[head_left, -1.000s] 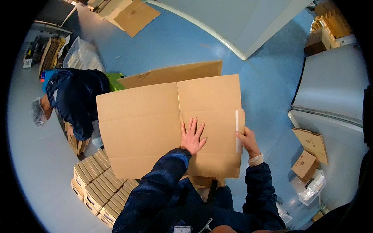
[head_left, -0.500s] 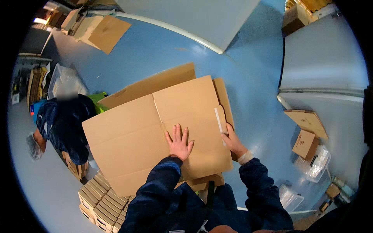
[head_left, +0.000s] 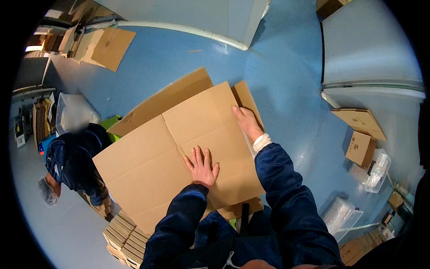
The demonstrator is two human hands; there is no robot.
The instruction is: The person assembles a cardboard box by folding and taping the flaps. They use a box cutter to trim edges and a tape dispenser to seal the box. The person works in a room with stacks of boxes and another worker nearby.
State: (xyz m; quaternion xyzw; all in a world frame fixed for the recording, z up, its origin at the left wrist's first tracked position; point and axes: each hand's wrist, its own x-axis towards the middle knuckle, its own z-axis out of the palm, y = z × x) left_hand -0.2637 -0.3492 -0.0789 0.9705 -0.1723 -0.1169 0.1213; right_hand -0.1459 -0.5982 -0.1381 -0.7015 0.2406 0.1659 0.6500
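Observation:
In front of me lies a large brown cardboard box point(head_left: 139, 163), its broad top panel creased and slit near the far middle. Other cardboard flaps point(head_left: 172, 99) stick out beyond its far, right and near edges. My left hand point(head_left: 203, 169) rests flat on the panel just right of the slit line, fingers spread. At the right edge, toward the far corner, my right hand point(head_left: 249, 123) grips the cardboard, its fingers partly over the top. Most of the white strip along that edge is hidden beside the hand and sleeve.
A co-worker in dark clothing point(head_left: 74, 154) bends over at the left. Stacked flat cartons point(head_left: 125, 237) stand at the lower left. On the right are a small carton point(head_left: 360, 149) and clear plastic bins point(head_left: 342, 217). A cardboard sheet point(head_left: 113, 48) leans at the far left.
My right hand has slid along the right edge toward the far corner. The tab with the white strip no longer stands out there. The left hand stays flat on the panel.

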